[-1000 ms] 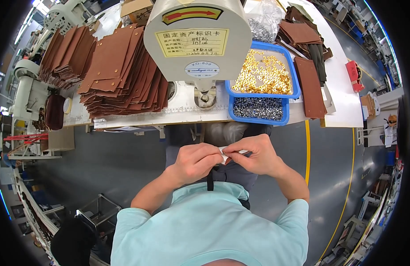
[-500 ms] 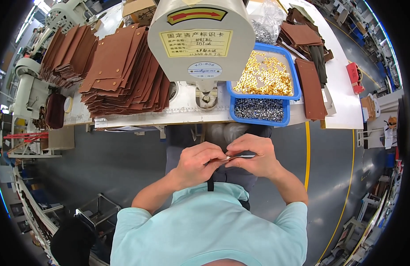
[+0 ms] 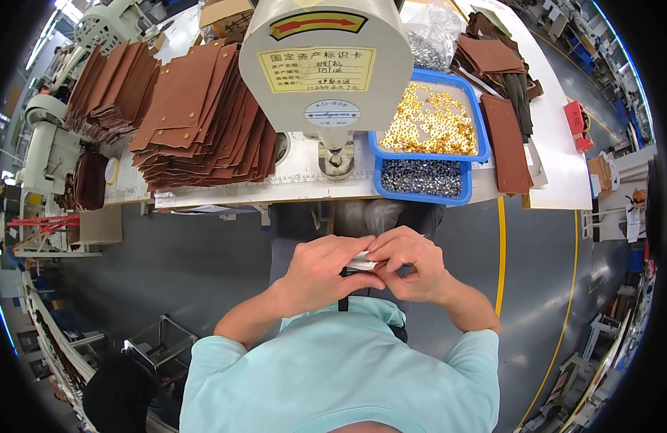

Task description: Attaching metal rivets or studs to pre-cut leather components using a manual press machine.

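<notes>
In front of my lap, both hands meet over a small white piece with a brownish edge [image 3: 361, 262]; its kind cannot be made out. My left hand [image 3: 313, 271] has it between thumb and fingers, the thumb lying along the near side. The bent fingers and thumb of my right hand [image 3: 417, 268] pinch its right end and hide part of it. Beyond the hands stands a pale machine head [image 3: 326, 79] with a small metal fitting [image 3: 336, 159] under it on the table.
Brown leather pieces with brass-coloured studs [image 3: 192, 119] are stacked left of the machine; another brown stack [image 3: 115, 90] lies farther left. To its right, a blue tray [image 3: 485, 137] of gold-coloured metal parts overlaps a blue tray [image 3: 459, 196] of silvery ones. A brown strip [image 3: 505, 144] lies beyond.
The piece has turned so more of its white side shows. My left fingers have opened out along it, and my right fingers have curled closer around its end.
</notes>
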Available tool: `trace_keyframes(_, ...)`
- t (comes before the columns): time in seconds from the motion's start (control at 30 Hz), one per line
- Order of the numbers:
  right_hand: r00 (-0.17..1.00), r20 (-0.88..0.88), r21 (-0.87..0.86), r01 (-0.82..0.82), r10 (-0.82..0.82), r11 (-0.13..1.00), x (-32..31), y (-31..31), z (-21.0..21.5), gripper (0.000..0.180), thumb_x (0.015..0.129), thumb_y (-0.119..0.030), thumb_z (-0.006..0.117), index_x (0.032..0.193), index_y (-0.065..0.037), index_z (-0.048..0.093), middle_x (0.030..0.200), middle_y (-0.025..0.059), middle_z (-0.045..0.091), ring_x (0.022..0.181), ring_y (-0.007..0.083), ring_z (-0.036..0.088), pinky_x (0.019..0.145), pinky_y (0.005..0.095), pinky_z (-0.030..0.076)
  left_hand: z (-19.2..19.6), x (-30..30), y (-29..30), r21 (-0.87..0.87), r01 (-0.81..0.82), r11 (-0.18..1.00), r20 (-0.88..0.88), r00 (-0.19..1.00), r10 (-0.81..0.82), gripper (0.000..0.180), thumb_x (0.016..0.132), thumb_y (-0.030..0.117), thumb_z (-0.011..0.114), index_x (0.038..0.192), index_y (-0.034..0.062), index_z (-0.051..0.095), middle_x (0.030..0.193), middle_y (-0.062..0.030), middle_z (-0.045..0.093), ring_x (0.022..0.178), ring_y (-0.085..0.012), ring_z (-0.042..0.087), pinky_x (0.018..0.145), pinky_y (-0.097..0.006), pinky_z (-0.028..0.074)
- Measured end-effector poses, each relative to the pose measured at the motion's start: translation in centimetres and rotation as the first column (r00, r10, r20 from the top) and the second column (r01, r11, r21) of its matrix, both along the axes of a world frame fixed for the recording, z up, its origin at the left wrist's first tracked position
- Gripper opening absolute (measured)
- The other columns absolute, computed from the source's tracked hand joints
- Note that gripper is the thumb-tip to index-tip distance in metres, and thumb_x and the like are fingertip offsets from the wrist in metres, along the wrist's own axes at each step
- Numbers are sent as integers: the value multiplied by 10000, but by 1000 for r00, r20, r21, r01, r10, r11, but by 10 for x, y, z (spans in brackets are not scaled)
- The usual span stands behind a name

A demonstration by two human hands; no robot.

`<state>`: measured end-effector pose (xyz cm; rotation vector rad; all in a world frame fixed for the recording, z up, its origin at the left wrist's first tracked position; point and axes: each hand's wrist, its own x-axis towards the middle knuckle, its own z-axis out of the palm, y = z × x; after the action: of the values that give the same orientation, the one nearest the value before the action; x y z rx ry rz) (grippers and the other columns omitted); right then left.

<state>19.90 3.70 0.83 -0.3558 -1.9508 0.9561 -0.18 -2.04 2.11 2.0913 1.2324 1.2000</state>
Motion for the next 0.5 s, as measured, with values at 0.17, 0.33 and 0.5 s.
trace_keyframes(0.17,999,-40,78,26,-23,997,-4,-7,-4,363,681,173,762,791,-64,511,919,116,704,898,310,707,708,363,616,2,0,-8,-27,-9,1000,-84,996,6,510,714,304,893,1109,22,733,900,-68,760,731,-233,717,617,-321,572)
trace_keyframes(0.33,998,-46,200,50,-42,978,-4,-14,-3,407,659,180,772,800,-61,476,910,114,698,886,313,702,691,356,619,5,1,-16,44,-22,999,-85,996,26,462,713,266,893,1074,24,739,840,-70,751,682,-227,707,590,-323,565)
trace_keyframes(0.5,998,-47,210,60,-51,976,-3,-18,-2,396,674,159,738,703,-109,447,920,97,730,890,270,711,700,345,620,3,0,-20,91,3,996,-62,998,3,467,700,198,887,1097,16,722,790,-72,725,683,-219,707,588,-328,566)
